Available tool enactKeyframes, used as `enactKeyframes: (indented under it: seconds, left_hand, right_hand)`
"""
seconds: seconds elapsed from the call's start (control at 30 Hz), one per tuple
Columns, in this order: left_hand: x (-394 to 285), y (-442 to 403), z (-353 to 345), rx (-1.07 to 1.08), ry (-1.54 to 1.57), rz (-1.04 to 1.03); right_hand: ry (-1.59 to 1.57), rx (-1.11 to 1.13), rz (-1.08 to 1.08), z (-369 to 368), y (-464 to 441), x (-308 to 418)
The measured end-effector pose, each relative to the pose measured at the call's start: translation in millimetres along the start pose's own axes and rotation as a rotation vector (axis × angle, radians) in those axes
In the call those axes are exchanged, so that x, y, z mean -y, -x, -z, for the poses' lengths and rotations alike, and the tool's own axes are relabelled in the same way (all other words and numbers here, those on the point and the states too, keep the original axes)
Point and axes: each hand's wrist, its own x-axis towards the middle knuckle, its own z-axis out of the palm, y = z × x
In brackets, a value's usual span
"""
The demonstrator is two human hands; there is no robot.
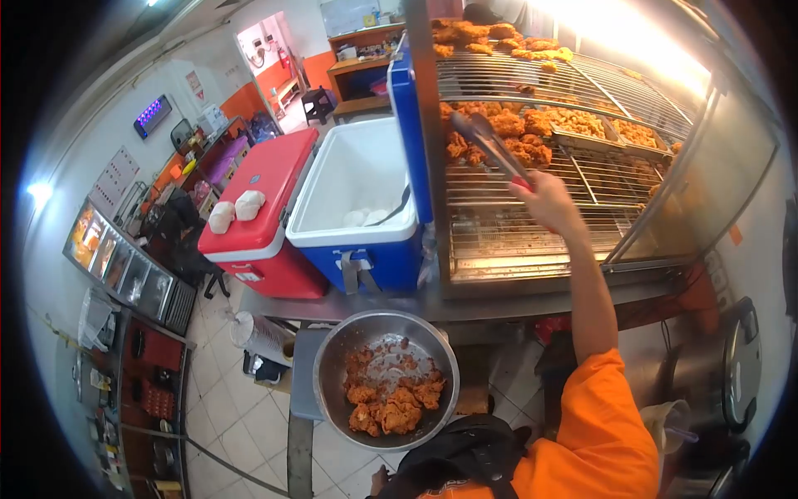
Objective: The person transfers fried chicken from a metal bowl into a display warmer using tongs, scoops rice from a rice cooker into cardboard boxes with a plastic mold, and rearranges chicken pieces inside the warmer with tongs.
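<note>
My right hand point(549, 200) is closed around the red-handled end of metal tongs point(490, 145). The tongs reach into the lit display warmer, their tips in front of fried chicken point(532, 152) on a wire rack. I cannot make out whether the tips touch a piece. Below the counter, a large steel bowl point(332, 333) holds several pieces of fried chicken point(399, 411) and loose crumbs. Only a small part of my left hand point(380, 480) shows at the bottom edge, near the bowl; its fingers are mostly hidden.
Left of the warmer, an open blue cooler point(357, 258) has white wrapped bundles and a utensil inside. A closed red cooler point(270, 166) carries two white wrapped bundles point(248, 205). Stacked cups point(258, 333) stand beside the bowl. The warmer's glass panel point(690, 200) is at the right.
</note>
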Motion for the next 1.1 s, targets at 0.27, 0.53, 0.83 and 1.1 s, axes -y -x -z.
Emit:
enactKeyframes:
  seconds: [0.27, 0.53, 0.83, 1.1]
  left_hand:
    - [3, 0, 2, -0.113, -0.021, -0.042]
    - [-2, 11, -3, -0.142, 0.035, 0.034]
    - [39, 11, 5, -0.139, 0.1, 0.108]
    - [67, 21, 19, -0.153, 0.076, 0.14]
  right_hand:
    - [-0.293, 0.473, -0.089, 46, 129, -34]
    - [0.298, 1.147, 0.173, -99, 148, -17]
    - [0.542, 1.069, 0.507, -184, 186, -4]
    - [0.766, 1.109, 0.809, -156, 158, 23]
